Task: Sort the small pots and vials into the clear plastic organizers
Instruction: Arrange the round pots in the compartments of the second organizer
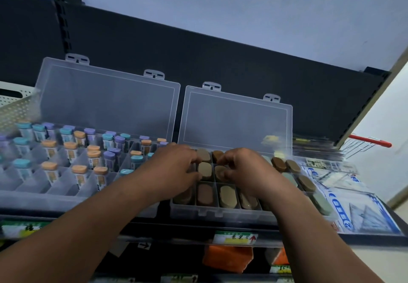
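Observation:
Two clear plastic organizers stand open on a shelf, lids leaning back. The left organizer (66,196) holds several upright vials (49,148) with orange, teal and purple caps. The right organizer (212,213) holds several oval pots (205,194) with brown, tan and grey-green lids, one per compartment. My left hand (171,168) reaches over the right organizer's left side, its fingers curled around a tan pot (204,170) in the middle row. My right hand (242,170) hovers beside it, fingers curled on a brown pot (219,171) in the neighbouring compartment.
A perforated white basket (15,110) stands at far left. Printed blue-and-white packets (353,205) lie right of the organizers. A red-handled wire basket (371,143) is at far right. A black back panel (220,62) rises behind. Price labels (235,237) and orange packs (227,258) sit below.

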Action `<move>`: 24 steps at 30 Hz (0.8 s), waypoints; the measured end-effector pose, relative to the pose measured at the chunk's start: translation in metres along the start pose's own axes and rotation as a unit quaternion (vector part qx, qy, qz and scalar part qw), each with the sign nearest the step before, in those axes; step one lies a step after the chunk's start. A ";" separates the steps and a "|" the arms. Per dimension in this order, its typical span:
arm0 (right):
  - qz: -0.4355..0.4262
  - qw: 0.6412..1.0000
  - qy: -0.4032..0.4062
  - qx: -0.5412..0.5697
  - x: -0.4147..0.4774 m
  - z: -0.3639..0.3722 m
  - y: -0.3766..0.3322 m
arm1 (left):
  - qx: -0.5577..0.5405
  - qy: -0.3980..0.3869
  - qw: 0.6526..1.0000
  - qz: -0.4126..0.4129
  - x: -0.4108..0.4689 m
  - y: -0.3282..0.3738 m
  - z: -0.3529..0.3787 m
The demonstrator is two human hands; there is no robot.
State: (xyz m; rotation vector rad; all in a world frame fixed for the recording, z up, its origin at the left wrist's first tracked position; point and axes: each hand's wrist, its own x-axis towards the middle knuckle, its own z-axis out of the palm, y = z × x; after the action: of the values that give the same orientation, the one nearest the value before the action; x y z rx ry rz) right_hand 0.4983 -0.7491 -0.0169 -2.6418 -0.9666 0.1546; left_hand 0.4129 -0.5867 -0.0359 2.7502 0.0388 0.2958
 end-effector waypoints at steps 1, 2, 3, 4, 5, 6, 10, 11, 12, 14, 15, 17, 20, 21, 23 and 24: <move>0.000 1.000 -0.007 -0.011 0.002 0.002 0.000 | 0.000 0.001 1.000 -0.002 -0.001 -0.002 -0.001; 0.002 1.000 -0.012 -0.021 0.003 0.004 0.000 | -0.001 0.001 1.000 -0.006 -0.001 -0.004 -0.002; 0.002 1.000 -0.013 -0.028 0.004 0.006 0.001 | -0.002 0.000 1.000 -0.010 -0.002 -0.006 -0.003; 0.002 0.999 -0.014 -0.032 0.005 0.007 0.001 | 0.000 0.000 1.000 -0.014 -0.002 -0.008 -0.004; 0.003 0.999 -0.015 -0.032 0.006 0.007 0.002 | 0.005 0.000 1.000 -0.018 -0.002 -0.009 -0.005; 0.006 1.000 -0.017 -0.025 0.006 0.007 0.002 | 0.008 -0.001 1.000 -0.024 -0.002 -0.011 -0.006; 0.025 0.999 0.016 0.017 0.017 0.003 0.005 | 0.000 -0.004 0.999 -0.038 -0.002 -0.011 -0.009; 0.026 0.999 0.027 0.016 0.022 0.001 0.006 | -0.001 -0.004 0.999 -0.040 -0.002 -0.011 -0.009; 0.026 0.999 0.033 0.015 0.027 -0.001 0.007 | -0.003 -0.005 0.999 -0.042 -0.001 -0.011 -0.010; 0.023 0.999 0.031 0.010 0.036 -0.005 0.008 | -0.005 -0.005 0.999 -0.045 0.000 -0.011 -0.010; 0.019 0.999 0.024 0.007 0.040 -0.005 0.008 | -0.004 -0.005 0.999 -0.046 0.001 -0.011 -0.010; 0.019 1.000 0.004 -0.008 0.048 -0.005 0.008 | -0.006 -0.007 0.999 -0.051 0.002 -0.010 -0.011; 0.014 0.998 -0.042 -0.055 0.057 -0.002 0.007 | -0.008 -0.011 0.998 -0.056 0.003 -0.011 -0.011; 0.011 0.997 -0.050 -0.062 0.059 -0.001 0.008 | -0.010 -0.011 0.998 -0.057 0.003 -0.012 -0.011; 0.013 0.996 -0.054 -0.063 0.061 0.000 0.009 | -0.011 -0.014 0.998 -0.061 0.003 -0.014 -0.011; 0.016 0.997 -0.052 -0.059 0.062 0.000 0.009 | -0.009 -0.014 0.998 -0.062 0.003 -0.015 -0.011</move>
State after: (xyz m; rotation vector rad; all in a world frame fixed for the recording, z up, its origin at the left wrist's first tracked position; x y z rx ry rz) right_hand 0.5509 -0.7161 -0.0190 -2.7830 -0.9952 0.2527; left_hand 0.4136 -0.5686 -0.0308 2.7201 0.1977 0.2220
